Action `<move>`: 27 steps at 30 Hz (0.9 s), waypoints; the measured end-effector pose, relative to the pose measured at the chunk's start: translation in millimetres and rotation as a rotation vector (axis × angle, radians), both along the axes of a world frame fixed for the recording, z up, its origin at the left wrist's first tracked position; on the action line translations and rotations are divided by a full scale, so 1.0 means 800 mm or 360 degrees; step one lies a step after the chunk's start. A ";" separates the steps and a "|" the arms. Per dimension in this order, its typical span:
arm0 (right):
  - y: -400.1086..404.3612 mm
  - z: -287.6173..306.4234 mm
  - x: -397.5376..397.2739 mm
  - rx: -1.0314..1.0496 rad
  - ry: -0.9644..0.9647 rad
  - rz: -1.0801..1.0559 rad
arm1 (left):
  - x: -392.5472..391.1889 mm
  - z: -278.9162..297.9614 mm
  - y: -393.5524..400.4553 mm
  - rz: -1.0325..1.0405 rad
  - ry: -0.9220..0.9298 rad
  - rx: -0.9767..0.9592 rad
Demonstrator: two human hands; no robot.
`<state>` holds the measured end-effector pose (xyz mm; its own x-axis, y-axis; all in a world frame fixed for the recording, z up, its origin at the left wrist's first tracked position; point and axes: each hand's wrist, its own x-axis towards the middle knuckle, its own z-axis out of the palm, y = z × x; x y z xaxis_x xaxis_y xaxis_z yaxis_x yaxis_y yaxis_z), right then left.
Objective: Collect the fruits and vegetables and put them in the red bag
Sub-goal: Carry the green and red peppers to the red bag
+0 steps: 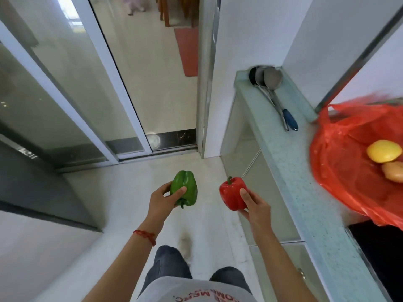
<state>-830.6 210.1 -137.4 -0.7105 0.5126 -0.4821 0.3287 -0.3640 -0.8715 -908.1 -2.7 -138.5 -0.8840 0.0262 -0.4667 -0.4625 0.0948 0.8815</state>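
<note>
Two peppers are up in front of me, one per hand, both held out over the pale floor. My left hand (162,201) is wrapped around a glossy green bell pepper (183,188), thumb pressed across its front and the stem pointing down toward me; the fingers behind it are hidden by the pepper itself. A red string bracelet (145,236) sits on that wrist. My right hand (255,205) grips a shiny red bell pepper (233,194) from its right side, thumb on the front face, green stem tilted up and away; the lower fingers are mostly tucked out of sight under it. The two peppers are near each other but not touching. Off to the right of my right hand, and further from me, a thin red plastic bag (344,162) lies open on the pale green speckled counter (292,166), its far edge blurred and its right side cut off by the frame. Inside it I can make out a yellow lemon-like fruit (383,151) touching an orange-yellow piece of produce (393,174) that is cut off at the frame edge, so I cannot tell what it is. Beyond my right hand, at the counter's far end, metal ladles with a blue handle (275,94) lie on the surface.
</note>
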 end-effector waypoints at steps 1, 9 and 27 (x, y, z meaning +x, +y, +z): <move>0.000 0.002 -0.011 0.0003 0.0001 -0.0033 | -0.018 0.001 0.003 -0.0039 0.0005 -0.0006; 0.034 0.009 -0.055 -0.0011 0.0011 -0.0348 | -0.103 0.000 0.065 -0.0337 -0.0063 0.0009; 0.199 0.030 0.030 0.0008 0.0066 -0.1229 | -0.114 0.013 0.358 -0.1247 0.0017 0.0025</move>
